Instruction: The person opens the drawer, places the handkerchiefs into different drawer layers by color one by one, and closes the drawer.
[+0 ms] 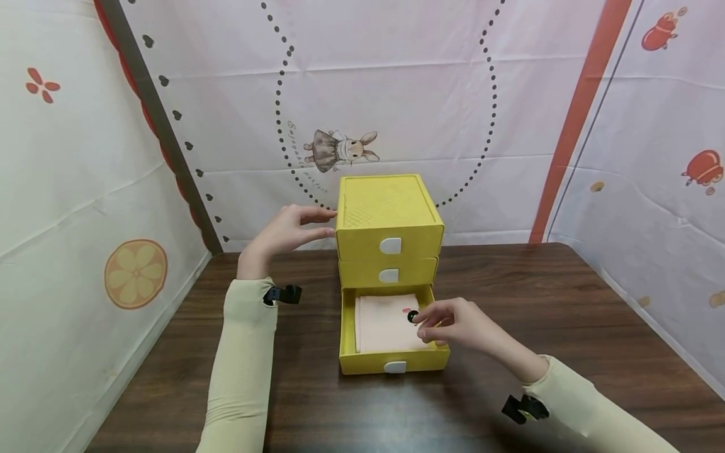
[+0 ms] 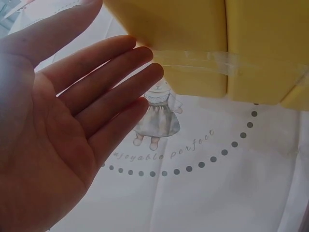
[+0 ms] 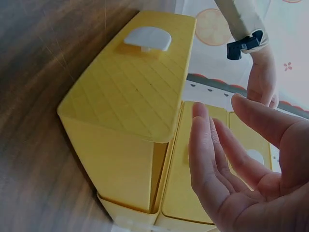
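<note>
While the flat left hand (image 1: 286,229) steadies the light, stiff drawer unit (image 1: 389,217) at its nine o'clock side, loosely spread right hand (image 1: 453,322) hovers over soft folded cloth (image 1: 385,324), best pinched at an edge.

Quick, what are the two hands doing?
Left hand: open, fingers straight beside the yellow drawer box.
Right hand: open, holding nothing, over the open bottom drawer.

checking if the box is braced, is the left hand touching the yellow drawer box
Cannot tell. In the head view the left hand has its fingertips at the edge of the drawer box, but no view shows contact or a gap plainly.
</note>
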Tool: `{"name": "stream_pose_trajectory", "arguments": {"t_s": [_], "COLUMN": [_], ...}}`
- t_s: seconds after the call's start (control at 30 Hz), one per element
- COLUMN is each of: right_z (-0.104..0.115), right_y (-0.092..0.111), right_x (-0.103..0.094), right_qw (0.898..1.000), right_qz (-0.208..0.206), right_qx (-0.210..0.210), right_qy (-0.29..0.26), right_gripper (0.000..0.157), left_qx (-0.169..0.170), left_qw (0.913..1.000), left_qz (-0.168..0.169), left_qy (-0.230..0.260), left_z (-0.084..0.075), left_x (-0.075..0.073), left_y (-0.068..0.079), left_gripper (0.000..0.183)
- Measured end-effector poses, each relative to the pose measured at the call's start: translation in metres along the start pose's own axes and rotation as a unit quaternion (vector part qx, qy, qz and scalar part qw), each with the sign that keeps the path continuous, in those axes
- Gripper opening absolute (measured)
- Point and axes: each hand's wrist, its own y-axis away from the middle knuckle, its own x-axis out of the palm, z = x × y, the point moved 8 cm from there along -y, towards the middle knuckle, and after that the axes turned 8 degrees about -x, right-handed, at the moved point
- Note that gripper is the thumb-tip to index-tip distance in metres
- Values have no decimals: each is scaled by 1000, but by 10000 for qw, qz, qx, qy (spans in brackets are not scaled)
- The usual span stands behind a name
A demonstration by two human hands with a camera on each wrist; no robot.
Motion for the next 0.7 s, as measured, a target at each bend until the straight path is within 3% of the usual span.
{"name": "stream_pose_trajectory", "arguments": {"t_s": [0.2,0.7], "right_z": [0,-7], "right_y": [9,24], "right_x": [5,22], "right_qw": [9993,9982], "right_qz": [118,472], "right_qx": [-65,153], "right_qy": [-342,-346], "right_gripper": [29,28], "left_qx": [-2,11], "left_qw": [10000,9999], "left_qz": [-36,-72], "left_qy": [-60,-101], "left_z": [-1,0], "left_x": [-1,-1], "left_y": [1,1], "left_gripper": [51,51]}}
